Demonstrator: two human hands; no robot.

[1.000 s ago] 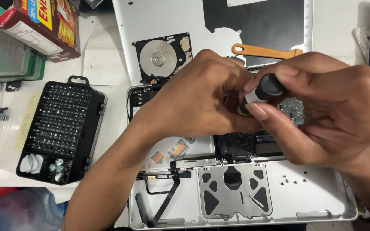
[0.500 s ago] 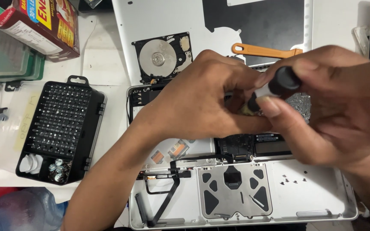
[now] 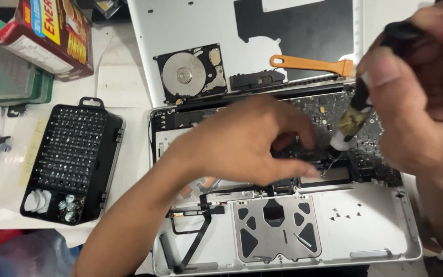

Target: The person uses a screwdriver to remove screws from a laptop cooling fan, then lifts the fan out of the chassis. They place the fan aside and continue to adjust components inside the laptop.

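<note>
Both hands over open laptop (image 3: 375,231): right hand (image 3: 416,97) gripping screwdriver (image 3: 352,120), left hand (image 3: 247,143) loosely curled beside its tip.

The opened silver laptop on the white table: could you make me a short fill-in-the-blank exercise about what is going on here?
1. The right hand holds a black-handled precision ____ tip-down over the opened silver laptop.
2. The left hand rests on the laptop's ____ parts.
3. The bare round-platter hard drive lies on the detached silver ____.
4. The flat plastic prying tool is ____ in colour.

Missing words: screwdriver; inner; cover; orange
</note>
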